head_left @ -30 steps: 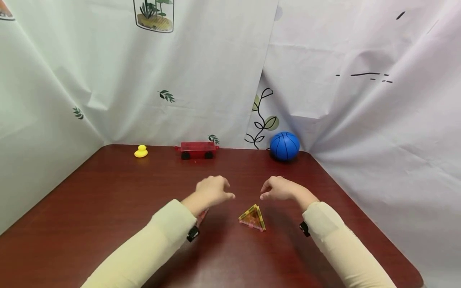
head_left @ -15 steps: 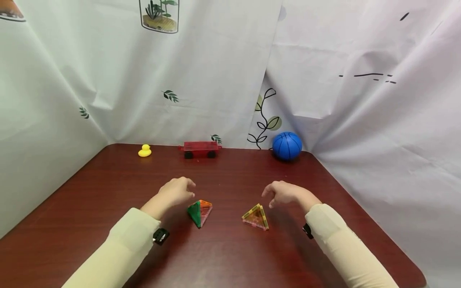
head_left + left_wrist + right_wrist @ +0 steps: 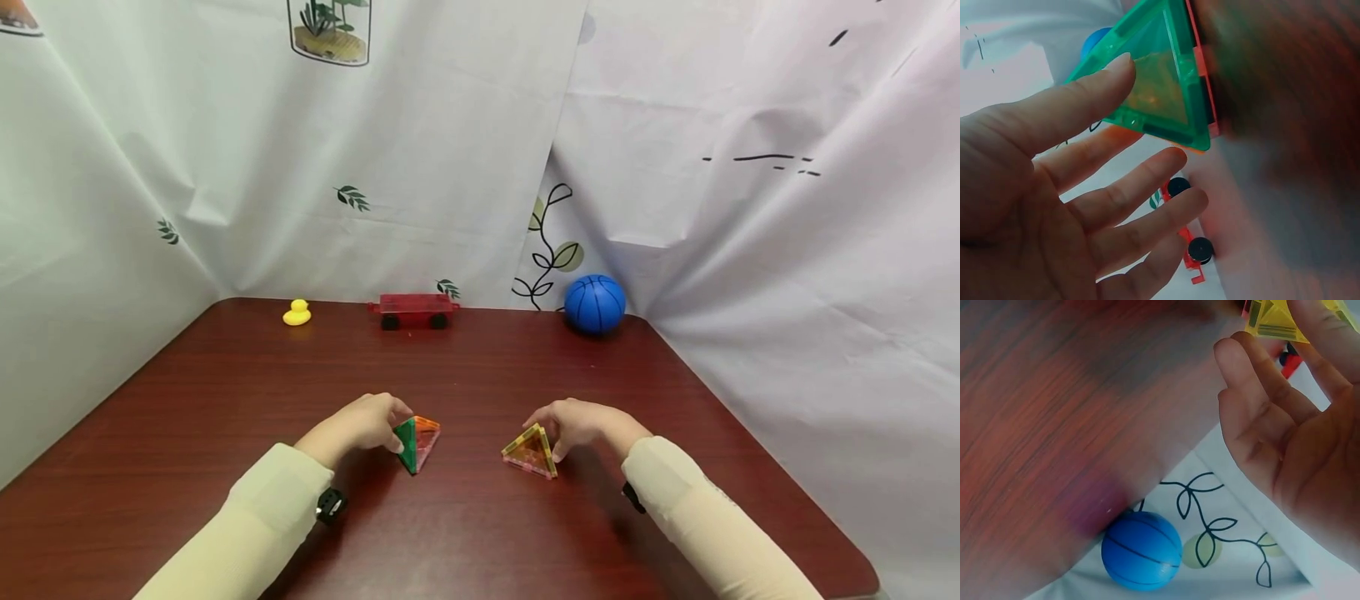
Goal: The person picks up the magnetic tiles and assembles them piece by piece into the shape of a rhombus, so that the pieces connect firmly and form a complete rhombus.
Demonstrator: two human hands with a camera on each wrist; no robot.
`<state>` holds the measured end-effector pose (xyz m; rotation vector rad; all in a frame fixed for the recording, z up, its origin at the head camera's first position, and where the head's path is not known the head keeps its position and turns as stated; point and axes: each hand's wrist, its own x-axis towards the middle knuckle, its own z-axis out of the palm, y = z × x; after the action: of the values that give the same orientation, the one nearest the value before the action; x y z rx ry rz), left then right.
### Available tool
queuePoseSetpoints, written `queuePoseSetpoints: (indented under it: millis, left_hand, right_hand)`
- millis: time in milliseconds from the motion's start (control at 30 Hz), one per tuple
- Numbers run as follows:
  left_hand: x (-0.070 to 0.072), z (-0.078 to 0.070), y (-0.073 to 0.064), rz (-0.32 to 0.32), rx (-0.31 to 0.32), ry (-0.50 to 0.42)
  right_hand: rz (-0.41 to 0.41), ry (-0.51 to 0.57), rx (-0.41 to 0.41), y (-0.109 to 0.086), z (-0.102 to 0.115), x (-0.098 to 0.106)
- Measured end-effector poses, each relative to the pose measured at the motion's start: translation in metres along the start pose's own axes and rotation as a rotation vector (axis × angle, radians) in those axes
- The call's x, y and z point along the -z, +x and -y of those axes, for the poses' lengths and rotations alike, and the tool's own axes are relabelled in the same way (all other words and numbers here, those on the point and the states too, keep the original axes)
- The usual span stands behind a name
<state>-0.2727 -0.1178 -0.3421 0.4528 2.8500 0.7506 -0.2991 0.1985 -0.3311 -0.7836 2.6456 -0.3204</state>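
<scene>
Two small pyramids of translucent magnetic tiles sit near the middle of the table. The left magnetic tile pyramid point(image 3: 425, 442) has green, orange and pink sides; my left hand point(image 3: 365, 423) pinches it at its left. In the left wrist view the thumb lies over the green face point(image 3: 1169, 81), the index finger goes behind, and the other fingers extend loosely. The right magnetic tile pyramid point(image 3: 531, 453) is yellow with a pink bottom edge. My right hand point(image 3: 583, 423) holds it from the right, thumb at the near side, index finger behind its top; the right wrist view crops its yellow part point(image 3: 1272, 324).
Along the table's point(image 3: 465, 533) back edge stand a yellow rubber duck point(image 3: 297, 313), a red wheeled toy car base point(image 3: 414, 312) and a blue ball point(image 3: 595, 305) with basketball lines. A white printed curtain point(image 3: 450, 167) hangs behind and at both sides.
My left hand moved left, uncovering the green-orange pyramid, then came down onto it. My right hand lowered to the yellow pyramid. Both pyramids keep about the same place.
</scene>
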Motion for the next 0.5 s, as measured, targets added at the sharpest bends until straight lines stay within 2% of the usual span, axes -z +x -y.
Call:
queuePoseSetpoints:
  millis: [267, 500]
  left_hand:
    - [-0.005, 0.003, 0.004, 0.002, 0.024, 0.000]
    - [-0.004, 0.000, 0.005, 0.010, 0.053, 0.043]
  right_hand:
    - [-0.016, -0.008, 0.013, 0.007, 0.003, -0.002]
    - [-0.078, -0.088, 0.013, 0.015, 0.013, -0.009]
